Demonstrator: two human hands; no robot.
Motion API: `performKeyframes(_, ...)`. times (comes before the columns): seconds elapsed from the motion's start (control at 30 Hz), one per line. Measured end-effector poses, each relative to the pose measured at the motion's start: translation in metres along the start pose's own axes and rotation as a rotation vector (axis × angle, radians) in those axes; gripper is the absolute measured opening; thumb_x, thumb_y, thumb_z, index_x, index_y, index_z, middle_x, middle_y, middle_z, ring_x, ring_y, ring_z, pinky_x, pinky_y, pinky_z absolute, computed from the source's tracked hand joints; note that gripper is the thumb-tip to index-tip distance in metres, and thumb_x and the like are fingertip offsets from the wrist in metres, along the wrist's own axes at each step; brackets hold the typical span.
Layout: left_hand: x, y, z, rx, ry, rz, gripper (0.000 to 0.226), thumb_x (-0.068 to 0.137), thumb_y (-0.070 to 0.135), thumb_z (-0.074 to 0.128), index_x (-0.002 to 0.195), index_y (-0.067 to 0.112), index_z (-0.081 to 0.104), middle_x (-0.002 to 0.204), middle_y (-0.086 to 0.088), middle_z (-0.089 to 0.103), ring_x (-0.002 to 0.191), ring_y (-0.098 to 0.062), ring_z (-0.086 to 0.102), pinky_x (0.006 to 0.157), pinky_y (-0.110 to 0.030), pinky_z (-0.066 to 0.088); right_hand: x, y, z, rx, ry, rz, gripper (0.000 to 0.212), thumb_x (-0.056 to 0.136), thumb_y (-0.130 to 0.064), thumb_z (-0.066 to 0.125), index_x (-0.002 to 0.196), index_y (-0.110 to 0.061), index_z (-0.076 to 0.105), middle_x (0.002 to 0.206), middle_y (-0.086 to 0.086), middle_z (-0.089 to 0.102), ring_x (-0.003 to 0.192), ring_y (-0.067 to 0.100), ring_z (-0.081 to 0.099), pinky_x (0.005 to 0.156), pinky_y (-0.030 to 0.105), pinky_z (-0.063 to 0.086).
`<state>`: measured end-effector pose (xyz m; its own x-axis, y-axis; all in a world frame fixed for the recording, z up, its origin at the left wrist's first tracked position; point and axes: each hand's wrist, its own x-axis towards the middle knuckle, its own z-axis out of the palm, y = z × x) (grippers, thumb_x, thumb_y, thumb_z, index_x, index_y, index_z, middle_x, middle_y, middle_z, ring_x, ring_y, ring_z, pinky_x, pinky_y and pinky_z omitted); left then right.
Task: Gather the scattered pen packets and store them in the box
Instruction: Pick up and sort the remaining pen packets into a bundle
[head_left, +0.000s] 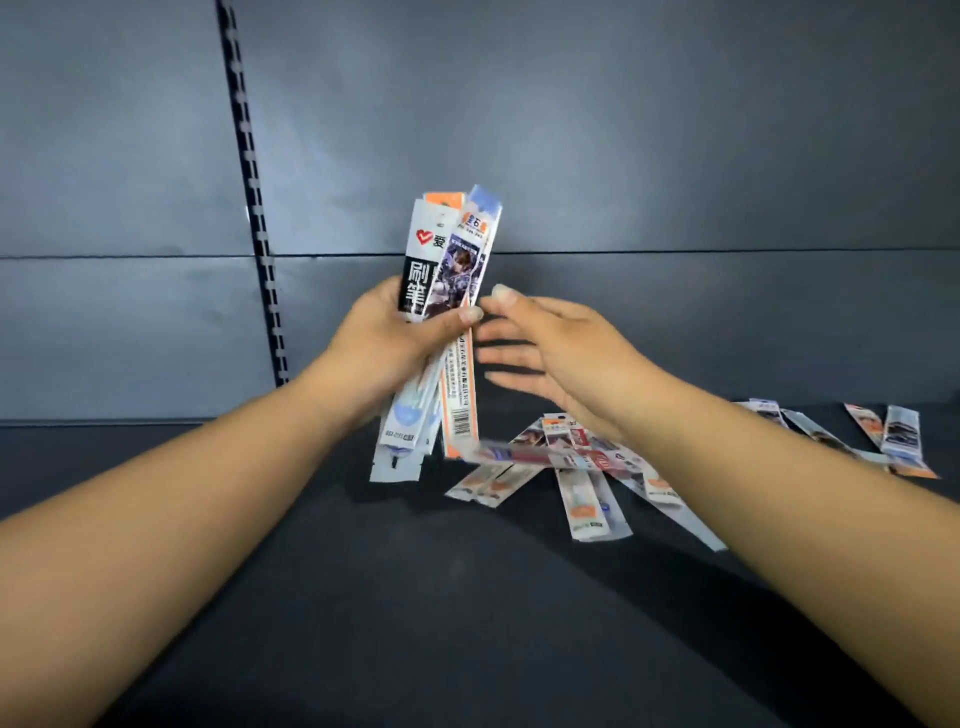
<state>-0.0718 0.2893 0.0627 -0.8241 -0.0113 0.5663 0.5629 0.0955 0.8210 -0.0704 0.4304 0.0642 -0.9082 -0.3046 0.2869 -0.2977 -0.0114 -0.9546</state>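
My left hand (384, 338) grips an upright bundle of several pen packets (444, 270), white, orange and blue, fanned out above and below the fist. My right hand (550, 353) hovers just right of the bundle with fingers spread and blurred, holding nothing. Below it, a pile of loose pen packets (571, 467) lies scattered on the dark shelf surface (415, 597). A second small group of pen packets (893, 441) lies at the far right. No box is in view.
A dark grey back panel (623, 156) rises behind the shelf, with a black slotted upright strip (254, 208) on the left. My two bare forearms reach in from the lower corners.
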Motion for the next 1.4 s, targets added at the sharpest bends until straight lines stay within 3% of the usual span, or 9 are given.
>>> performKeyframes(0.17,-0.029,-0.013,-0.027,-0.148,-0.022,-0.098,0.033,0.062,0.015,0.068,0.092,0.005,0.059,0.082,-0.007,0.067,0.070,-0.014,0.066,0.070,-0.028,0.056,-0.007,0.012,0.019,0.016,-0.022,0.017,0.026,0.091,-0.030,0.049,0.104,-0.012,0.063,0.107,0.009,0.066,0.093,0.019,0.066,0.083,0.025,0.052)
performKeyframes(0.3,-0.041,-0.022,-0.036,-0.316,-0.002,-0.161,0.006,0.077,0.006,0.060,0.077,0.011,0.056,0.058,0.000,0.066,0.054,-0.012,0.065,0.061,-0.025,0.057,-0.020,0.029,0.026,-0.251,-0.109,0.037,0.005,0.083,-0.027,0.061,0.083,-0.024,0.065,0.089,-0.002,0.068,0.088,0.013,0.065,0.084,0.027,0.052)
performKeyframes(0.47,-0.041,-0.018,-0.026,-0.442,0.076,-0.136,0.003,0.086,0.008,0.055,0.084,0.009,0.054,0.056,0.002,0.064,0.052,-0.012,0.063,0.055,-0.027,0.056,-0.025,0.039,0.046,-0.569,-0.173,-0.038,0.016,0.076,-0.026,0.070,0.075,-0.010,0.068,0.062,-0.008,0.060,0.059,0.003,0.051,0.062,0.022,0.044)
performKeyframes(0.6,-0.036,-0.017,-0.033,-0.509,0.162,-0.163,0.008,0.089,0.010,0.052,0.084,0.012,0.058,0.056,0.003,0.066,0.055,-0.010,0.066,0.058,-0.025,0.057,-0.027,0.039,0.042,-0.458,-0.042,-0.011,0.017,0.082,-0.024,0.064,0.074,-0.008,0.066,0.062,0.002,0.056,0.053,0.009,0.048,0.051,0.019,0.042)
performKeyframes(0.73,-0.028,-0.021,-0.051,-0.605,0.347,-0.172,0.008,0.091,0.010,0.050,0.086,0.016,0.048,0.066,-0.001,0.061,0.054,-0.011,0.066,0.058,-0.027,0.057,-0.027,0.037,0.034,0.000,0.113,0.085,0.015,0.089,-0.015,0.054,0.078,-0.018,0.064,0.071,0.007,0.066,0.050,0.008,0.064,0.057,0.019,0.057)
performKeyframes(0.97,-0.032,-0.027,-0.039,-0.567,0.251,-0.269,0.024,0.078,0.036,0.065,0.076,0.020,0.047,0.055,0.004,0.036,0.044,-0.008,0.034,0.042,-0.019,0.033,-0.024,0.043,0.050,-0.076,0.238,-0.081,0.021,0.092,-0.018,0.048,0.088,-0.027,0.066,0.048,-0.013,0.052,0.039,0.004,0.036,0.044,0.020,0.032)
performKeyframes(1.07,-0.038,-0.025,-0.030,-0.483,0.200,-0.287,0.037,0.058,0.045,0.070,0.074,0.018,0.050,0.054,0.004,0.040,0.044,-0.008,0.040,0.045,-0.021,0.038,-0.030,0.047,0.061,-0.266,0.085,-0.164,0.026,0.094,-0.023,0.044,0.111,-0.025,0.064,0.065,-0.014,0.049,0.052,0.001,0.044,0.060,0.018,0.035)
performKeyframes(1.2,-0.040,-0.027,-0.031,-0.520,0.185,-0.306,0.017,0.081,0.022,0.064,0.069,0.017,0.053,0.055,0.004,0.050,0.046,-0.007,0.052,0.048,-0.019,0.047,-0.031,0.057,0.064,-0.545,-0.033,-0.272,0.037,0.094,-0.023,0.042,0.130,-0.027,0.050,0.084,-0.005,0.045,0.079,0.005,0.045,0.079,0.017,0.036)
performKeyframes(1.4,-0.034,-0.021,-0.044,-0.449,0.167,-0.139,0.014,0.091,0.018,0.050,0.081,0.019,0.060,0.054,0.006,0.062,0.056,-0.009,0.061,0.065,-0.025,0.053,-0.022,0.058,0.046,-0.668,-0.013,-0.228,0.042,0.092,-0.028,0.046,0.134,-0.026,0.045,0.118,-0.001,0.055,0.098,0.007,0.047,0.076,0.005,0.032)
